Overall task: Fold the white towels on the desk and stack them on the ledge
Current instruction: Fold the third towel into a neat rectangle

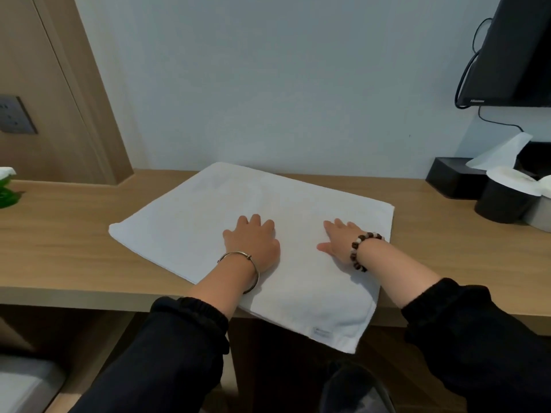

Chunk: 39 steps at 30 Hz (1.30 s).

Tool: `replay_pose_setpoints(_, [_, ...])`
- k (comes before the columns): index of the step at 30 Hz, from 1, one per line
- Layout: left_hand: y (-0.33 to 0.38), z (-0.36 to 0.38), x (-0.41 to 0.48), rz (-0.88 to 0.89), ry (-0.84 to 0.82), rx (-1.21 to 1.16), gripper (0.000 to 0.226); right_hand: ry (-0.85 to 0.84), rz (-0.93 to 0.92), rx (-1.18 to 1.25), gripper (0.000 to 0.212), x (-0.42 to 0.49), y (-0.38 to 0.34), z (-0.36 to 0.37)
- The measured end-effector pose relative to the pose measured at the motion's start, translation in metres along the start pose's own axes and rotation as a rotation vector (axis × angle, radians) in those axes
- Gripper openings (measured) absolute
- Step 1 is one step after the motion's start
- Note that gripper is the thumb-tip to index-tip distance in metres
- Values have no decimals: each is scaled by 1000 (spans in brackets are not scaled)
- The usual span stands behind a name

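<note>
Towel, white rectangular terry cloth, lies flat on light wooden desk beneath both palms; left hand and right hand press it, fingers spread.

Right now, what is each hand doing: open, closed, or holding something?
Left hand: open, fingers straight, pressing flat on the white towel.
Right hand: open, palm down, resting on the same towel; holding nothing.
</note>
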<state>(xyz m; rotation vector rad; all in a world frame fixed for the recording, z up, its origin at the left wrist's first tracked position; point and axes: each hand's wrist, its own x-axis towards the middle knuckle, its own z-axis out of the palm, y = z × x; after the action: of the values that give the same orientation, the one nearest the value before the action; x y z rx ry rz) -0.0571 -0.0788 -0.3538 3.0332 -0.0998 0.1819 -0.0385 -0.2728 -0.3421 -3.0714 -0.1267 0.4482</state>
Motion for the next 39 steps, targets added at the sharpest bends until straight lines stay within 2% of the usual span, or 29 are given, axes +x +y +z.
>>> replay_pose_setpoints(3, [20,-4,-3,29,-59,-62,34,12,141,-78,65,2,20,-15])
replay_pose_setpoints(6, [44,-8,1,107,-177,-130,37,78,267,-180,74,3,32,-24])
replay_pose_setpoints(10, [57,-3,14,225,-194,-129,42,187,113,111,54,12,22,6])
replay_pose_setpoints(13, [41,9,21,283,-252,-13,51,199,100,103,53,19,22,17])
replay_pose_setpoints(16, [-10,15,36,154,-271,27,57,170,127,96,54,23,25,19])
replay_pose_setpoints(20, [-99,13,44,-145,-222,73,58,92,213,66,55,25,16,12])
replay_pose_setpoints(22, [-117,14,41,-204,-203,85,57,65,229,26,58,31,2,4])
replay_pose_setpoints(30, [-114,15,37,-193,-194,75,56,113,51,60,58,83,-82,-8])
replay_pose_setpoints(36, [-115,17,51,-186,-284,79,56,214,-41,82,55,116,-86,-15])
replay_pose_setpoints(39, [-105,12,75,-98,-343,62,55,256,-44,113,54,125,-84,-10])
